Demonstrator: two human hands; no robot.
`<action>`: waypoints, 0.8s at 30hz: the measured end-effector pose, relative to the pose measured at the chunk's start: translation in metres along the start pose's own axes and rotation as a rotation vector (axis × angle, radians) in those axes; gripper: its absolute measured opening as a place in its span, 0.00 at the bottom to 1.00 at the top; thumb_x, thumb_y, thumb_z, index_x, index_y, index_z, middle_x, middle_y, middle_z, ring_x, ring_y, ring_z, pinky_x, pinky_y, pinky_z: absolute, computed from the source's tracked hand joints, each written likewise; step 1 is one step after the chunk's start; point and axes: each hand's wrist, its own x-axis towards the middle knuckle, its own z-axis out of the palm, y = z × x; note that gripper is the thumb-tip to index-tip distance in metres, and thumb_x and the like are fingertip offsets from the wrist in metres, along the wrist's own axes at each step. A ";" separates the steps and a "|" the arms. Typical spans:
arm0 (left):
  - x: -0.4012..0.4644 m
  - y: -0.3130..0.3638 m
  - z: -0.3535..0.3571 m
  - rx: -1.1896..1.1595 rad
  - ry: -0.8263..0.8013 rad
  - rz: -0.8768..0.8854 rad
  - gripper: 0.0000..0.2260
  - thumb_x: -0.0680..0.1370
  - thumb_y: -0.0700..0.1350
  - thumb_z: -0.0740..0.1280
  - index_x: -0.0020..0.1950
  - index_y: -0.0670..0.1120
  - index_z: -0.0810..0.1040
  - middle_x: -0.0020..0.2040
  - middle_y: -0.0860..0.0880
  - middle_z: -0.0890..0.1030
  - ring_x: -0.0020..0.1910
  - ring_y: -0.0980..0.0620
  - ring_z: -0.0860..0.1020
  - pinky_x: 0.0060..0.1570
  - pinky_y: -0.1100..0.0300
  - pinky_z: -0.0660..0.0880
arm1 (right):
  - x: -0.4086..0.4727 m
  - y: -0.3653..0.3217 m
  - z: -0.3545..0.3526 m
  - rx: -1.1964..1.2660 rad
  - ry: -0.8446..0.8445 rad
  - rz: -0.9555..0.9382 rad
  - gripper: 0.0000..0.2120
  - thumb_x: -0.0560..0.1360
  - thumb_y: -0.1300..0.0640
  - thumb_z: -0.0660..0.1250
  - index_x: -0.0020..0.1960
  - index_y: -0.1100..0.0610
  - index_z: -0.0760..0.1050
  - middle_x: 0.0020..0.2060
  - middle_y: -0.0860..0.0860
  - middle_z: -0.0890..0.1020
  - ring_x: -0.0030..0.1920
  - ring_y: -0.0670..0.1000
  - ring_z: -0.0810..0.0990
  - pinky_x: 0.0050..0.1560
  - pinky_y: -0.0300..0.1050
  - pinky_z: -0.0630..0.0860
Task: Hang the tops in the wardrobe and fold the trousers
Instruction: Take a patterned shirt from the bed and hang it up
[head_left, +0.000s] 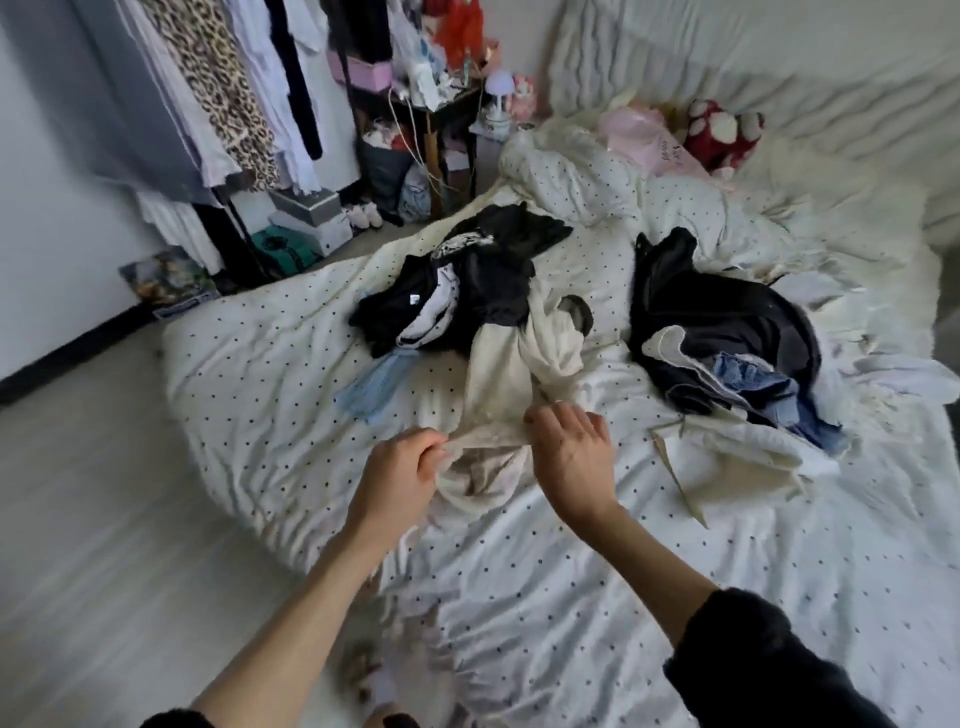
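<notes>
Both hands, left hand (402, 470) and right hand (571, 452), grip the cream garment's (511, 364) edge, fingers pinching it. It's lying on the dotted bed (270, 374).

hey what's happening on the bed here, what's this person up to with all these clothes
A person is sorting laundry on a polka-dot bed. Both hands grip the edge of a cream garment, the left hand and the right hand pulling it open between them. Two heaps wait behind it: a mostly black pile and a dark pile with denim. A rail of hanging clothes stands at the left. Nothing looks folded yet.
</notes>
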 end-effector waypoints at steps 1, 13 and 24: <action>-0.007 0.006 -0.010 0.001 0.040 -0.015 0.03 0.75 0.34 0.68 0.42 0.38 0.81 0.36 0.47 0.81 0.33 0.52 0.76 0.32 0.68 0.69 | 0.002 -0.006 -0.006 0.029 0.022 -0.029 0.11 0.65 0.72 0.69 0.43 0.60 0.79 0.35 0.54 0.79 0.36 0.57 0.78 0.41 0.53 0.75; -0.128 0.063 -0.115 0.036 0.495 -0.123 0.04 0.76 0.37 0.67 0.44 0.39 0.80 0.38 0.51 0.80 0.36 0.54 0.75 0.37 0.76 0.67 | -0.011 -0.104 -0.090 0.322 0.231 -0.363 0.07 0.66 0.69 0.68 0.44 0.65 0.79 0.38 0.60 0.79 0.38 0.61 0.78 0.39 0.53 0.75; -0.314 0.099 -0.185 0.302 0.850 -0.416 0.05 0.76 0.37 0.66 0.48 0.38 0.81 0.42 0.46 0.82 0.39 0.52 0.74 0.36 0.72 0.63 | -0.109 -0.213 -0.139 0.673 -0.010 -0.673 0.12 0.67 0.68 0.65 0.48 0.63 0.82 0.40 0.59 0.82 0.42 0.61 0.81 0.39 0.49 0.77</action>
